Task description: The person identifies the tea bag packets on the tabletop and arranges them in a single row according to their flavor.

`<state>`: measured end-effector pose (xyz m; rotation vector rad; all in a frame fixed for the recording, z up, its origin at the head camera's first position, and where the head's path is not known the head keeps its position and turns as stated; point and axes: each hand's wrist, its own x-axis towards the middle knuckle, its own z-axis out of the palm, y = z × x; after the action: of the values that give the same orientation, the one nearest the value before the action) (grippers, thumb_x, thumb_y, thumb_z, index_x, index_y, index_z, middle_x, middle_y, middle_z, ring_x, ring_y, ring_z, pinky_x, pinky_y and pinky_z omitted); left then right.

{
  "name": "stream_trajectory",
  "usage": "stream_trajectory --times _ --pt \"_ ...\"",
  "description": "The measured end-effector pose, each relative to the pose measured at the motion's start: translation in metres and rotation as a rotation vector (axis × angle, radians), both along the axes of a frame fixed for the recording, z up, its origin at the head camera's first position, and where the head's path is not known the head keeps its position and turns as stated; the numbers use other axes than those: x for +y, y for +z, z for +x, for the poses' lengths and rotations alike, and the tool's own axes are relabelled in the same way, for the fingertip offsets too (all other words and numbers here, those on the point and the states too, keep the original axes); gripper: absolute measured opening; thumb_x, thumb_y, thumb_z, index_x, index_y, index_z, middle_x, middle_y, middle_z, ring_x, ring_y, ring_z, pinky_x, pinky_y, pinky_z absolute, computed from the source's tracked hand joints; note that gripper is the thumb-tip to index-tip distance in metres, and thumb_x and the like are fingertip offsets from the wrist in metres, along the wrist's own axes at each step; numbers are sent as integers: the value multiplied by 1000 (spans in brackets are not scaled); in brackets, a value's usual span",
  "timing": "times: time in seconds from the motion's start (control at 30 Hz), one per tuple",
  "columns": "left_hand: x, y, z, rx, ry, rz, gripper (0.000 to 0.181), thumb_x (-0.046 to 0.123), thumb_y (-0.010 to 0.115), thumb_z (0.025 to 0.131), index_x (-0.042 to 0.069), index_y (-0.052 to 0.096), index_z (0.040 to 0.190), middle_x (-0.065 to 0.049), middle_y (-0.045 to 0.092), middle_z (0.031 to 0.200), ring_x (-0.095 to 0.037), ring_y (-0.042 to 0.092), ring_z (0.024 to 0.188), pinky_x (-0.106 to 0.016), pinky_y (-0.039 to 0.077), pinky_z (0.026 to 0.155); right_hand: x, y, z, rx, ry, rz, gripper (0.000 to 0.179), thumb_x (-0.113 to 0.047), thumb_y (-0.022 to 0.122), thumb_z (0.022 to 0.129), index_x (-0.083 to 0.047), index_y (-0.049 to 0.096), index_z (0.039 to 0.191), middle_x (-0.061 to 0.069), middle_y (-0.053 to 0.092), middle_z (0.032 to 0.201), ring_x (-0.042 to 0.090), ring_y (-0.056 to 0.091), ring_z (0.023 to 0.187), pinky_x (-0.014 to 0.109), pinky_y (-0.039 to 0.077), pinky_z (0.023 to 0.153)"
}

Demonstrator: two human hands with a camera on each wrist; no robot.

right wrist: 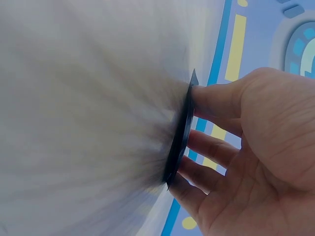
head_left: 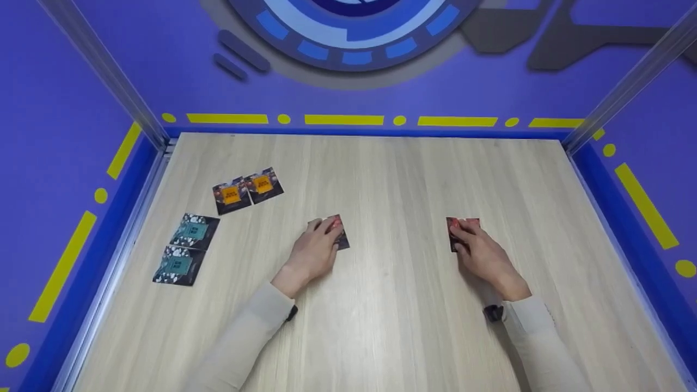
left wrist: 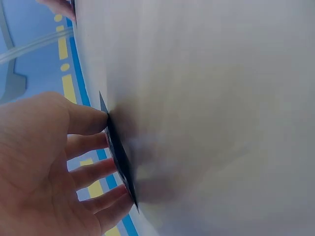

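My left hand (head_left: 312, 251) holds a thin dark packet with a red patch (head_left: 342, 239) near the middle of the table, thumb and fingertips on it. Most of that packet is under the fingers; the left wrist view shows it edge-on as a dark packet (left wrist: 119, 155). Right of it, my right hand (head_left: 484, 260) grips a similar dark packet with red (head_left: 452, 243), partly covered by the fingers. The right wrist view shows this dark packet (right wrist: 179, 140) edge-on, close over the tabletop. Whether either packet touches the table, I cannot tell.
On the left of the wooden table (head_left: 392, 305), two packets with orange labels (head_left: 231, 195) lie side by side. Nearer, two packets with teal labels (head_left: 177, 265) form another pair. Blue-purple walls (head_left: 348, 98) with yellow marks enclose the back and sides.
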<state>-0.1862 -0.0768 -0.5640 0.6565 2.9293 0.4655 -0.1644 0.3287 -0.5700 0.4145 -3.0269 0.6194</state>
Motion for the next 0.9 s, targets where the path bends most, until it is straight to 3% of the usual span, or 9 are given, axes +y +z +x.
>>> stream_trajectory --times 0.23,0.47,0.9 --pt "25 -2 -5 55 -59 -27 45 19 60 107 11 59 151 -14 49 162 -43 48 146 -51 50 116 1 0 -1 17 6 -14 45 -4 66 103 5 61 146 31 55 150 52 55 138 63 50 109" --pt "48 -2 -7 33 -93 -38 46 20 59 108 14 59 153 -12 48 165 -41 47 148 -48 48 119 1 -1 -1 10 11 -18 44 -3 65 102 5 61 146 32 55 150 53 55 137 64 50 108" --pt "84 -4 -11 70 -162 -81 44 22 57 108 15 61 151 -9 49 162 -38 49 145 -45 53 114 0 -1 0 11 13 -14 45 -3 65 102 7 60 146 33 54 150 53 55 137 64 50 109"
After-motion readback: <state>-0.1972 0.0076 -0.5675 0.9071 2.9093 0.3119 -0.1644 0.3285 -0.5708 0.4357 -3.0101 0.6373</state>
